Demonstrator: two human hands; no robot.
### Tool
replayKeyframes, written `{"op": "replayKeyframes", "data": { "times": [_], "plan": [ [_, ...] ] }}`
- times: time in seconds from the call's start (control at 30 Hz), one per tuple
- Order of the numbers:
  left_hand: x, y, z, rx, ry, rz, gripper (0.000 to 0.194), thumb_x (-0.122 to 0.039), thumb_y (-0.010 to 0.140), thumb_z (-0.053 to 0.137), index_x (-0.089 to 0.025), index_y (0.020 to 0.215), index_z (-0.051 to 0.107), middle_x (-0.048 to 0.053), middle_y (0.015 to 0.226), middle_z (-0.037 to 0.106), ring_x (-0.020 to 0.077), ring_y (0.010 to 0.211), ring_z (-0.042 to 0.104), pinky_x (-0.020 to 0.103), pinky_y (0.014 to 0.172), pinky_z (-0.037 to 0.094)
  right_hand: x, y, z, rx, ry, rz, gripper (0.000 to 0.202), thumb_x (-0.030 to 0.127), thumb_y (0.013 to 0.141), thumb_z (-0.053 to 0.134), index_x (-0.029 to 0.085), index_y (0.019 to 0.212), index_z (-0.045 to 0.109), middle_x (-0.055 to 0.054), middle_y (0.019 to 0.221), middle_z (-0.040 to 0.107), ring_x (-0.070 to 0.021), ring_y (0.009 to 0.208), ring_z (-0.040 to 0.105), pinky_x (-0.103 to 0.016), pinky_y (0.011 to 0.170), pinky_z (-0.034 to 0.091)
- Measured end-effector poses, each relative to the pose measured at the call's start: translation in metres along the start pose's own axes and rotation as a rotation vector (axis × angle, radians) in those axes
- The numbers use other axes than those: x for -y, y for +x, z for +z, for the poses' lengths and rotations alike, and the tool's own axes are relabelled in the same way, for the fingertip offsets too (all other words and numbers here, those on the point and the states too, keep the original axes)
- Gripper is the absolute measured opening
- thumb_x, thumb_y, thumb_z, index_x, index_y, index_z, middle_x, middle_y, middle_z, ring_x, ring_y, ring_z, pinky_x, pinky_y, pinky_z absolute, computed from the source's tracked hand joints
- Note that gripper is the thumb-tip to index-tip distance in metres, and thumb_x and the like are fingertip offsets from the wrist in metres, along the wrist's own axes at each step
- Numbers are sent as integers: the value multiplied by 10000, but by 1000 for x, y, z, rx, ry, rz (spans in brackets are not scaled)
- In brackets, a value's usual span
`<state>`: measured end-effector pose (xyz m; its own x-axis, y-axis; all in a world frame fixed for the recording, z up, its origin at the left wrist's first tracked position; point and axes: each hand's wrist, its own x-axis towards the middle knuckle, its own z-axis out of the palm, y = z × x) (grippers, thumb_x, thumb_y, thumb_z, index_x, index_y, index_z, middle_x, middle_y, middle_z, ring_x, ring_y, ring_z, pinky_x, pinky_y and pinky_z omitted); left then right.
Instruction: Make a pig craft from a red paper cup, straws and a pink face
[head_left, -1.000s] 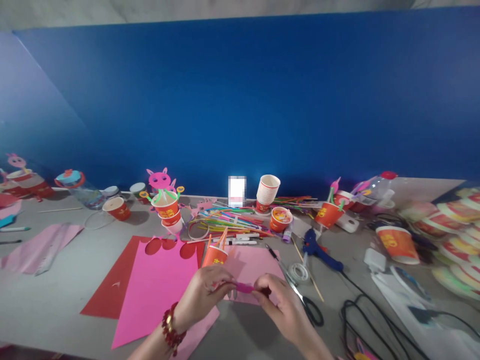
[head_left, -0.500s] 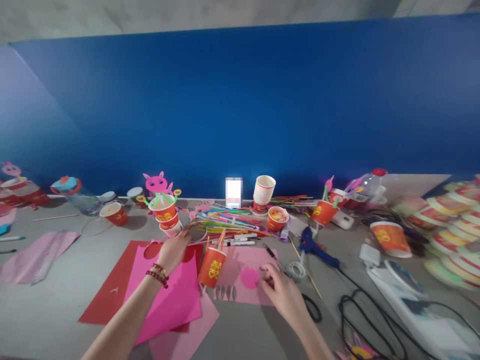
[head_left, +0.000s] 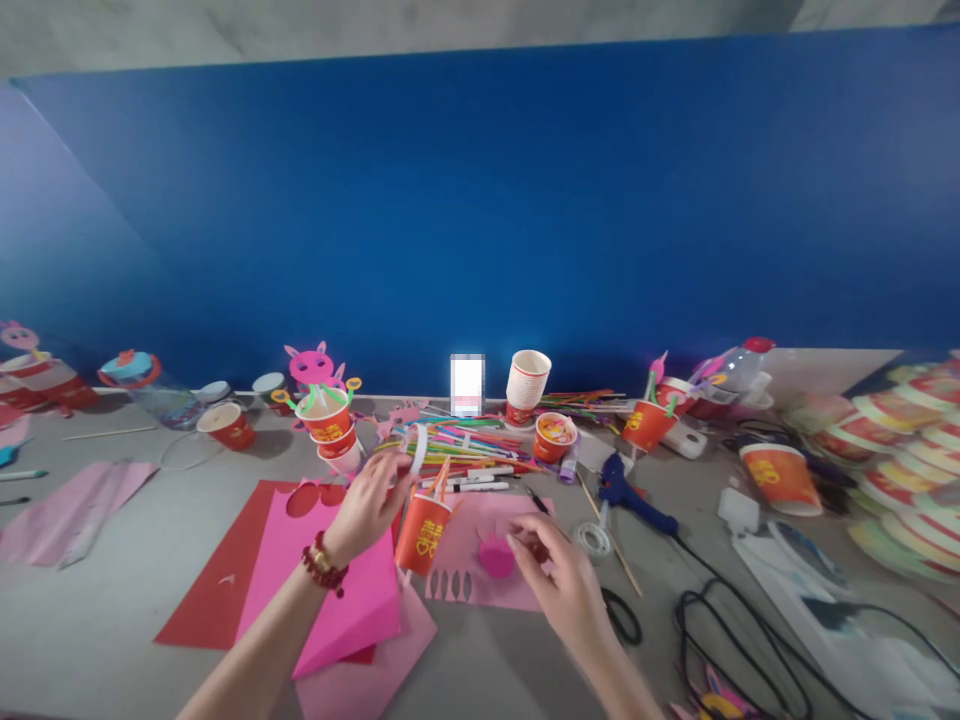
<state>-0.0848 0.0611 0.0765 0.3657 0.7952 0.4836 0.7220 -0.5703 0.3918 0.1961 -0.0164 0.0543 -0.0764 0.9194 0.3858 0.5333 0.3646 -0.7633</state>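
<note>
My left hand (head_left: 375, 500) has its fingers closed on a white tape roll (head_left: 418, 452), lifted beside a red paper cup (head_left: 424, 535) that holds orange strips. Beneath my left wrist lie bright pink paper (head_left: 349, 610) and red paper (head_left: 217, 570). My right hand (head_left: 551, 565) hovers over a light pink sheet (head_left: 472, 520), thumb and forefinger brought together near a small pink cutout (head_left: 496, 558). Whatever its fingertips may pinch is too small to make out. Several leaf-shaped holes show along the sheet's lower left edge.
Pipe cleaners (head_left: 465, 440) and markers (head_left: 487, 480) lie behind the sheet. Stacked cups (head_left: 528, 385) stand farther back. To the right are a blue glue gun (head_left: 634, 500), a clear tape roll (head_left: 592, 538), black scissor handles (head_left: 622, 615) and a black cable (head_left: 720, 590).
My left hand has picked up the white tape roll and moved right and toward me. My right hand's fingers have drawn together over the pink cutout.
</note>
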Motion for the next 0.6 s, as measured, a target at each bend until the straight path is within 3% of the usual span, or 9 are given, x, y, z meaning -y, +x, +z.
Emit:
{"op": "replayKeyframes", "data": {
  "times": [0.13,0.23,0.33,0.43,0.6],
  "plan": [
    [-54,-4,2,60,-288,54,100,-210,1006,413,-212,1021,512,35,825,643,168,748,632,297,726,523,42,11,-2,-26,104,-193,210,223,968,547,214,1169,609,-99,1066,702,-181,788,696,-278,718,583],
    [-79,-7,6,91,-433,67,189,-182,1006,407,-204,1165,508,47,867,655,162,765,641,279,714,523,58,16,1,-37,132,-232,248,184,964,549,221,1202,607,-98,1079,704,-203,872,700,-307,779,591],
    [-89,-8,9,104,-525,89,315,-154,1001,386,-204,1302,468,118,1070,672,201,943,672,322,811,552,59,18,4,-86,112,-217,194,166,967,550,215,1139,626,-94,1000,718,-210,853,694,-324,771,588],
    [-94,-10,11,85,-462,131,384,-128,992,381,-216,1363,433,149,1160,668,241,1056,662,381,880,557,55,17,7,-125,72,-198,115,194,972,558,215,1050,640,-90,939,718,-208,800,681,-325,726,577],
    [-99,-13,14,52,-336,150,437,-111,981,411,-222,1404,419,116,1006,707,227,890,683,364,786,575,48,15,6,-137,72,-125,99,212,965,561,218,899,634,-44,798,689,-183,695,647,-283,658,542]
  ]
}}
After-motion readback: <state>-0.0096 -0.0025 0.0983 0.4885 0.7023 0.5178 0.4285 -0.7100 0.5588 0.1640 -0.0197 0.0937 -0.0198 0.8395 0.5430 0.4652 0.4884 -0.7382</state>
